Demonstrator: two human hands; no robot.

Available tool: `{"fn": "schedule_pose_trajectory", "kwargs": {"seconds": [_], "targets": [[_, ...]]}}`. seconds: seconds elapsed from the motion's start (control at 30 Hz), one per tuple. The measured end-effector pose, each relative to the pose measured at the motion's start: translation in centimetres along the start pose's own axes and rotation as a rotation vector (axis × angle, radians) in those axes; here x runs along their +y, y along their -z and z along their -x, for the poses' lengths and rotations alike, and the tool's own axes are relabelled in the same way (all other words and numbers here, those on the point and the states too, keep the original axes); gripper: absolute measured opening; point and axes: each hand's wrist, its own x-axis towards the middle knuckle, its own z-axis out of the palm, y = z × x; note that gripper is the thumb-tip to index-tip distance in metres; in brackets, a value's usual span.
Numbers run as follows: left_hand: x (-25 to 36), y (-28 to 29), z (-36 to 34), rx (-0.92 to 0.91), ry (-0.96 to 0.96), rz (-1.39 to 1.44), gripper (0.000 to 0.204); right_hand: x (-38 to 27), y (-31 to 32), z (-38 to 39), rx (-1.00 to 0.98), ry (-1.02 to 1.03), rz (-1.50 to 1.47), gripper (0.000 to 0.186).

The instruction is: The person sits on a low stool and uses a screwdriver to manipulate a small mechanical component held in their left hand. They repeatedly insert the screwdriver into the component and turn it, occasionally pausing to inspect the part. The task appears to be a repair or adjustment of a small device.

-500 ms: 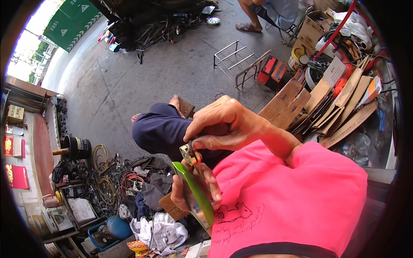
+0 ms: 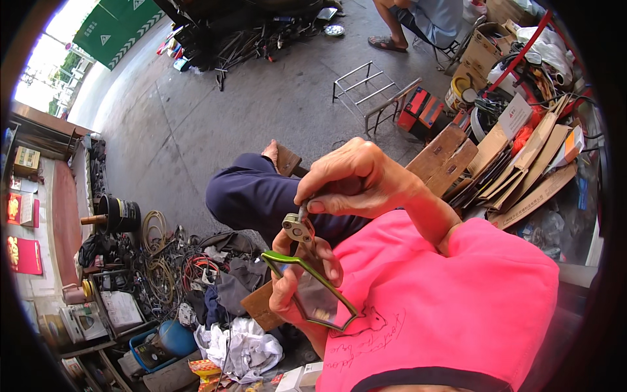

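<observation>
A rear-view mirror (image 2: 318,299) with a bright green rim sits in front of my chest, its glass facing up toward me. My left hand (image 2: 285,292) is wrapped round it from behind, fingers showing at both sides. At the mirror's upper end is a silver metal clamp piece (image 2: 298,228) with round holes or screw heads. Above it my right hand (image 2: 366,178) pinches a short grey stem (image 2: 304,209) between thumb and forefinger, its other fingers curled in. Whether the stem is fixed to the clamp piece I cannot tell.
Tangled cables (image 2: 166,277) and a white cloth (image 2: 241,349) lie at the lower left, near a black bucket (image 2: 122,214). On the right are a wooden stool (image 2: 441,157), flattened cardboard (image 2: 532,166), a red-black battery (image 2: 421,111) and a metal rack (image 2: 366,91). Another person (image 2: 424,26) sits at the back.
The mirror has turned from nearly edge-on to show its glass and whole rim. The clamp piece has turned with it, and its flat face shows. My right hand keeps its pinch.
</observation>
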Motion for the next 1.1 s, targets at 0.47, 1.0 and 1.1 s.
{"fn": "schedule_pose_trajectory", "kwargs": {"seconds": [0.47,1.0,1.1], "targets": [[0.4,0.2,-0.2,-0.017,0.008,0.047,0.05,-0.7,-1.0,0.2,-0.036,-0.099,0.012,0.011],[-0.8,-1.3,-1.5,0.361,-0.146,-0.248,0.054,-7.9,0.8,-1.3,0.201,0.579,-0.462,0.032],[-0.5,-1.5,-1.6,0.388,-0.128,-0.261,0.054,-7.6,0.5,-1.1,0.25,0.596,-0.412,0.031]]}}
